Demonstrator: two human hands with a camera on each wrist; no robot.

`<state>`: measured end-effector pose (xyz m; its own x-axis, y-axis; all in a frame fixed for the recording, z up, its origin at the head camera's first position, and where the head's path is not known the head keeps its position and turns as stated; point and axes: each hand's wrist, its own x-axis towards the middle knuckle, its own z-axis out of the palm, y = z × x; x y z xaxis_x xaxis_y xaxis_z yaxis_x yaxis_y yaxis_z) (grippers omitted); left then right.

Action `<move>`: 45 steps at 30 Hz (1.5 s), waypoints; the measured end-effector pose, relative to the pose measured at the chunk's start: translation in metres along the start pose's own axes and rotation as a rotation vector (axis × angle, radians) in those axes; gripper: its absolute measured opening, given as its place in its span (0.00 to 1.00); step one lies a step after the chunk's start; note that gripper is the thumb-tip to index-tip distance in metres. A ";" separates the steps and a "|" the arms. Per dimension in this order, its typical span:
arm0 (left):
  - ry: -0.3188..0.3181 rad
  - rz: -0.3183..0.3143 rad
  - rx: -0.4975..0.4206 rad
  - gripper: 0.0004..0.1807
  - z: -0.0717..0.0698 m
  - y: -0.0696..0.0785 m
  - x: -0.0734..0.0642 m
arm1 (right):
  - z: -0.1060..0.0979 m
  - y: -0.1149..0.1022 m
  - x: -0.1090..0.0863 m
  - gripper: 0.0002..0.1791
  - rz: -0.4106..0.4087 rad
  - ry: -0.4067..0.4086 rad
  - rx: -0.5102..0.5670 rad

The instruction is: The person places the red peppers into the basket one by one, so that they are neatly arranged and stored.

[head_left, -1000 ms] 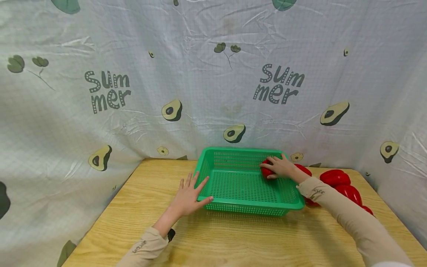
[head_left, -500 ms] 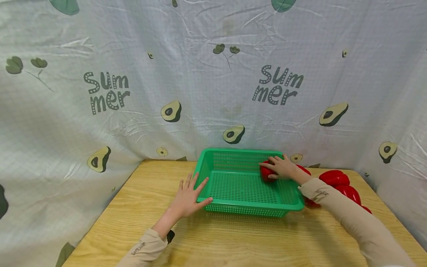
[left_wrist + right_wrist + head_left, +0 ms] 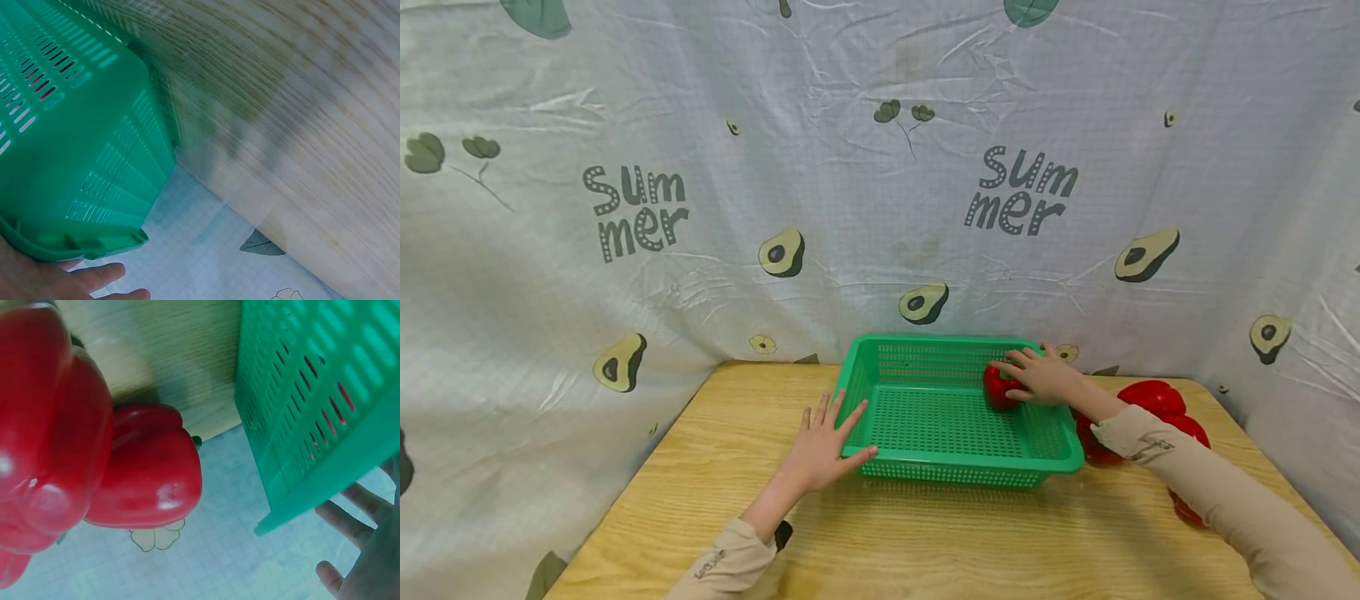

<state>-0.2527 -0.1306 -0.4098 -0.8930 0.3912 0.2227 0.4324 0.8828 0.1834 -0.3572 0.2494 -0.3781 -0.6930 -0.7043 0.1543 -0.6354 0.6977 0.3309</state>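
Hangs at the back as a pale, wrinkled cloth [image 3: 835, 50], turning forward at both sides. Carries two grey-green prints of the word "summer" [image 3: 635, 213], scattered avocado halves [image 3: 781, 253], small yellow flowers [image 3: 762, 344] and sprigs of green leaves [image 3: 904, 125]. Spreads below as a glossy table [image 3: 940, 542] with yellowish wood grain, far edge close to the cloth.

the head view is evenly and softly lit, with a faint shadow cast on the bench [image 3: 970, 542] beside the right sleeve [image 3: 1217, 493]. white glints are thrown off the red peppers [image 3: 87, 444] in the right wrist view. both wrist views are tinged bluish and slightly hazed.
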 end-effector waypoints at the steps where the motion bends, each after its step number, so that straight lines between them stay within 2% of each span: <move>1: -0.001 -0.001 -0.002 0.39 0.000 0.000 0.000 | -0.001 0.000 -0.002 0.30 -0.007 0.016 -0.001; 6: 0.003 -0.007 -0.001 0.39 0.000 0.000 0.001 | -0.007 0.000 -0.011 0.30 -0.039 0.081 -0.006; 11: 0.049 0.014 -0.042 0.40 0.000 0.001 -0.001 | -0.012 -0.003 -0.023 0.29 -0.059 0.142 -0.020; 15: 0.075 0.039 -0.078 0.41 0.000 0.002 -0.003 | -0.014 -0.006 -0.038 0.31 -0.045 0.181 -0.017; 26: -0.003 -0.008 -0.005 0.39 0.004 0.000 0.000 | -0.009 -0.009 -0.081 0.31 0.006 0.263 0.018; 36: 0.012 0.001 -0.018 0.39 0.001 0.001 0.000 | -0.010 -0.005 -0.110 0.30 0.094 0.290 0.054; 45: 0.014 0.004 -0.025 0.39 0.002 0.001 0.002 | -0.007 0.001 -0.129 0.30 0.148 0.334 0.043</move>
<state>-0.2539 -0.1287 -0.4109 -0.8896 0.3905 0.2369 0.4388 0.8746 0.2061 -0.2664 0.3397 -0.3914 -0.6336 -0.5941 0.4956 -0.5551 0.7953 0.2436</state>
